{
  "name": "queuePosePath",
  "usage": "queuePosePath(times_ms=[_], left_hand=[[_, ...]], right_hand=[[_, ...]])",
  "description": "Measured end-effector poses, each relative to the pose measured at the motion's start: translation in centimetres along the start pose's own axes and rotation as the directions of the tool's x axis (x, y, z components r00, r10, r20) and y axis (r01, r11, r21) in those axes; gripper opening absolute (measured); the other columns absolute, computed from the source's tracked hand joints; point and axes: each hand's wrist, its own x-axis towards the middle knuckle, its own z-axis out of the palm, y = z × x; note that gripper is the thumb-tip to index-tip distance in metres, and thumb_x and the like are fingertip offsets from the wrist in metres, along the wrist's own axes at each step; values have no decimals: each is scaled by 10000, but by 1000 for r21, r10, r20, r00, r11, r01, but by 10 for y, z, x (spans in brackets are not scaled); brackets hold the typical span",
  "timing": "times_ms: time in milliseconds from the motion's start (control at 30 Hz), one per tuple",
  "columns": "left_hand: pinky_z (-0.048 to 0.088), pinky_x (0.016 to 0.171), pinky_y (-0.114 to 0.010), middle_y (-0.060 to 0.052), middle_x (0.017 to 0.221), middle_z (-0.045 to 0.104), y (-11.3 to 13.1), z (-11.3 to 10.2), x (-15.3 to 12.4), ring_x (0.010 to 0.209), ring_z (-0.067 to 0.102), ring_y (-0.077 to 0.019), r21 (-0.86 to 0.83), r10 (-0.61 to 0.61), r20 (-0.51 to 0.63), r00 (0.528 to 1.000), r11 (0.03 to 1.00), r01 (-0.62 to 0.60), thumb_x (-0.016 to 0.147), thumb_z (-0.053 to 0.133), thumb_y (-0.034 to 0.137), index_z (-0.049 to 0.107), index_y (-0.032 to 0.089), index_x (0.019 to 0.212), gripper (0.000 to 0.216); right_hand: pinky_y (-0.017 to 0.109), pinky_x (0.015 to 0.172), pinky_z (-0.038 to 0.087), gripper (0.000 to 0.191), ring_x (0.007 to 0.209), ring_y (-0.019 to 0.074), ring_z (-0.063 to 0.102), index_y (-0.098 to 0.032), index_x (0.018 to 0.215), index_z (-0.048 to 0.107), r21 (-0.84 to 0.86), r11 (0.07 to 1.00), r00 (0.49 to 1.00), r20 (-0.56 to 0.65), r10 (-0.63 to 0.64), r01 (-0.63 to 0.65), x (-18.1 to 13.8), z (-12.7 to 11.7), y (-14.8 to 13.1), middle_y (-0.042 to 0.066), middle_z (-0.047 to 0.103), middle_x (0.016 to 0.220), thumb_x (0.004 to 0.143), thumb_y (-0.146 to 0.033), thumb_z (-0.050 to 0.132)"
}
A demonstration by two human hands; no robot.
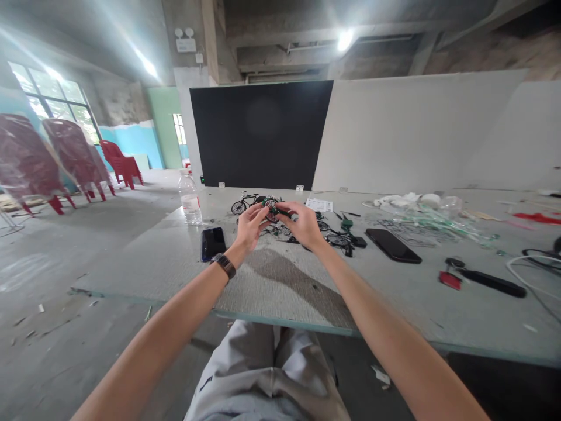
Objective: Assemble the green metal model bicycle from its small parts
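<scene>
My left hand [251, 227] and my right hand [302, 225] meet above the table, and their fingers pinch a miniature spoked wheel [272, 210]. My left fingers are on its rim. My right fingers hold a thin dark part [284, 214] with green on it against the wheel, though the exact join is too small to see. Just beyond my left hand stands a finished-looking miniature black bicycle [248, 203]. Small black model parts [337, 238] lie scattered near my right hand. A black band [225, 266] circles my left wrist.
A plastic water bottle [190, 200] and a phone [213, 243] sit left on the grey table [394, 304]. To the right lie a second phone [393, 245], a clear parts frame [421, 231], a black-handled tool [486, 282] and white cable [532, 275].
</scene>
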Motion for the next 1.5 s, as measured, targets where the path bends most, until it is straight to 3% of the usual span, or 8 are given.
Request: queuePosePath(times_ms=[267,567,1033,1300,1500], left_hand=[[559,810,-279,-62,990,735,1,0,-1,836,698,-137,15,-12,1,1000,1000,12,739,832,366,724,161,932,302],[576,782,-280,-61,998,729,-2,0,-1,816,697,-133,-6,-17,-7,1000,1000,17,742,831,379,725,166,939,308],[560,754,-265,-64,983,754,-5,2,-3,801,696,-137,74,-28,-7,1000,997,29,646,893,360,741,163,940,385],[547,843,-311,-79,970,759,-13,-3,-2,925,706,-191,179,5,49,999,984,-14,674,877,343,745,164,990,386],[550,819,-330,-90,949,764,-14,-4,-1,876,715,-202,224,38,17,999,974,-41,667,876,348,746,150,988,399]], right_hand=[[437,869,567,313,946,272,692,-228,1122,734,-67,997,999,-37,-28,26,-2,2,0,102,724,1031,904,-438,652],[426,933,551,236,991,254,704,-225,1116,664,-40,997,994,-79,-73,70,-4,6,7,87,734,1064,908,-336,654],[378,774,559,391,838,241,683,-191,961,695,-11,999,993,-113,40,-41,-1,10,10,111,726,957,931,-559,567],[371,682,546,345,762,241,690,-190,871,688,64,985,977,-133,165,-158,-1,13,18,87,736,839,896,-528,621],[375,706,534,286,753,227,673,-202,963,658,5,997,989,-126,81,-81,-3,12,17,77,716,836,929,-480,602]])
